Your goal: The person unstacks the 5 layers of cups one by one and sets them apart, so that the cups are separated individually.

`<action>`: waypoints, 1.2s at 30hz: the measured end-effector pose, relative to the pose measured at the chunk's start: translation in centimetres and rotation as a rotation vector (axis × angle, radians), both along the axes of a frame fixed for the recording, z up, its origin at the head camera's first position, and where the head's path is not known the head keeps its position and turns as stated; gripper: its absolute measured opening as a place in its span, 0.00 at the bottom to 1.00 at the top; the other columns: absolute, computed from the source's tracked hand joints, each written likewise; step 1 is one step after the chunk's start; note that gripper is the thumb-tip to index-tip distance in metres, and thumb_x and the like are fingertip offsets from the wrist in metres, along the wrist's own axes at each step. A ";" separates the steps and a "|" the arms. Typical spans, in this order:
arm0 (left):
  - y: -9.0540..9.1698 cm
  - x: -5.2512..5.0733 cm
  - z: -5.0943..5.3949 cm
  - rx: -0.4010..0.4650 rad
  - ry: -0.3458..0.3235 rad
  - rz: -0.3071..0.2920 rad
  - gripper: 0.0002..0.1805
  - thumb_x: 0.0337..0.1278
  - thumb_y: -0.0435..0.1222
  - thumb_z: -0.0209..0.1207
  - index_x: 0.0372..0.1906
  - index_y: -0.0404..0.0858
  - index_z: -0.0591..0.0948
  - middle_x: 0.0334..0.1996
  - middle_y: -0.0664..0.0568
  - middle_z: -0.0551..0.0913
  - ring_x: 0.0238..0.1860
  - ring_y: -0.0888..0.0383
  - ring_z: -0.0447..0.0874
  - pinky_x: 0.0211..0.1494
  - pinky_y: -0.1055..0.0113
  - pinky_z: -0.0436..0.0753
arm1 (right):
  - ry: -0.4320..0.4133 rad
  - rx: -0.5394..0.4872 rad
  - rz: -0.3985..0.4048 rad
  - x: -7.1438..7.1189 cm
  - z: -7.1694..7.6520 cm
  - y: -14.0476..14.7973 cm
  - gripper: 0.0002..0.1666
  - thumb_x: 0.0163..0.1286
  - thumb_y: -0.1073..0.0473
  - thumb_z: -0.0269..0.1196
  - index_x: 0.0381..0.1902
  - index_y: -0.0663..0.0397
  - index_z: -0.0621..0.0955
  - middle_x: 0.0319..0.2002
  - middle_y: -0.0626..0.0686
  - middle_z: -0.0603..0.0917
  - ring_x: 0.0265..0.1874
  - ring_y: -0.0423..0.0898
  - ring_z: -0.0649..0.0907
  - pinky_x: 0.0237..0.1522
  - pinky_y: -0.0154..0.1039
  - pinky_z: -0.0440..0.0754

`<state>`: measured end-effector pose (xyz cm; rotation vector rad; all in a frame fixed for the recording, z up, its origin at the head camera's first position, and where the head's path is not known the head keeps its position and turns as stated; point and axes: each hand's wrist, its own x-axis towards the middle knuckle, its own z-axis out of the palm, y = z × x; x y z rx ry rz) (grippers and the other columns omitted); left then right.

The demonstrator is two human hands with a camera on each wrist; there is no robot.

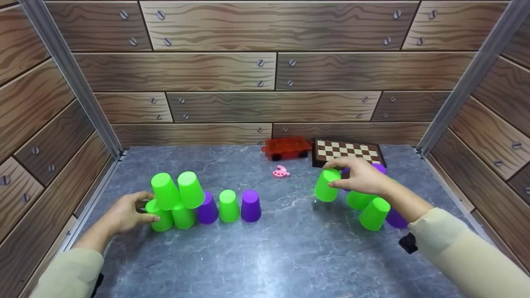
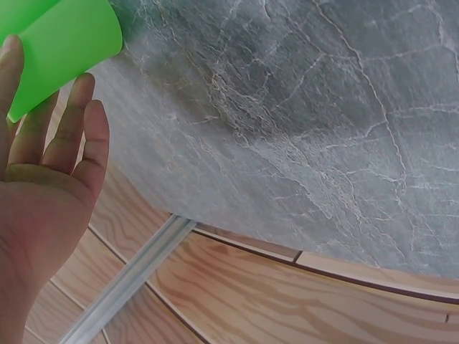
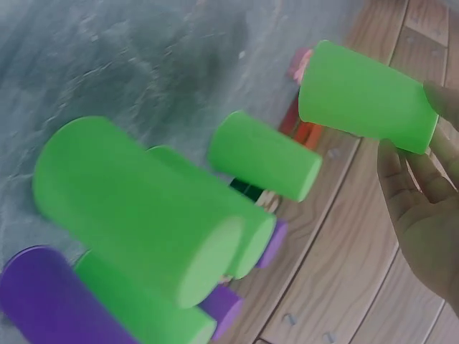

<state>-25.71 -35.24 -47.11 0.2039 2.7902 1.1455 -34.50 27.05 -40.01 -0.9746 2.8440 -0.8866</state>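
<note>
Head view: on a clock laid over the gray marbled table [image 1: 265, 265], my left hand [image 1: 126, 211] reaches in at 9 o'clock, thumb and fingers parted wide at either side of the end green cup [image 1: 165, 223]; whether they press on it, I cannot tell. From there a row of upside-down cups runs toward the center: the second green cup [image 1: 184, 218], a purple cup [image 1: 208, 212], the third green cup [image 1: 229, 207] and the far purple cup [image 1: 251, 207]. Above the row's left part stand two more, the upper left green cup [image 1: 165, 192] over the two end greens and the upper right green cup [image 1: 191, 190] over the second green and the first purple. Just past 12 o'clock sits a small pink toy [image 1: 280, 172], with a red wheeled toy [image 1: 287, 149] behind it. At 2 o'clock, a tilted green cup [image 1: 325, 188] is pinched by its narrow top between the thumb and fingers of my right hand [image 1: 360, 177], while a checkered board [image 1: 348, 151] lies beyond. At 3 o'clock, beneath and beside my right forearm, cluster more green and purple cups [image 1: 374, 215], all narrow end up, partly hidden from overhead but plainer in the right wrist view.
</note>
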 end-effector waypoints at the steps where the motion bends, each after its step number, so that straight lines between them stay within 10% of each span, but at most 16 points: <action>1: 0.0 0.0 0.0 0.002 -0.003 0.004 0.35 0.57 0.36 0.79 0.65 0.25 0.77 0.58 0.29 0.84 0.60 0.32 0.83 0.58 0.43 0.86 | -0.001 0.000 -0.004 0.0 -0.2 0.3 0.25 0.65 0.57 0.78 0.59 0.54 0.87 0.52 0.50 0.89 0.49 0.50 0.85 0.52 0.52 0.85; 36: 0.0 -0.1 -0.2 0.016 -0.011 0.010 0.36 0.56 0.37 0.79 0.65 0.25 0.77 0.60 0.28 0.82 0.62 0.31 0.82 0.58 0.45 0.87 | -0.030 0.112 -0.036 -0.7 -3.3 2.7 0.27 0.64 0.60 0.78 0.59 0.60 0.86 0.53 0.58 0.87 0.51 0.55 0.84 0.53 0.56 0.84</action>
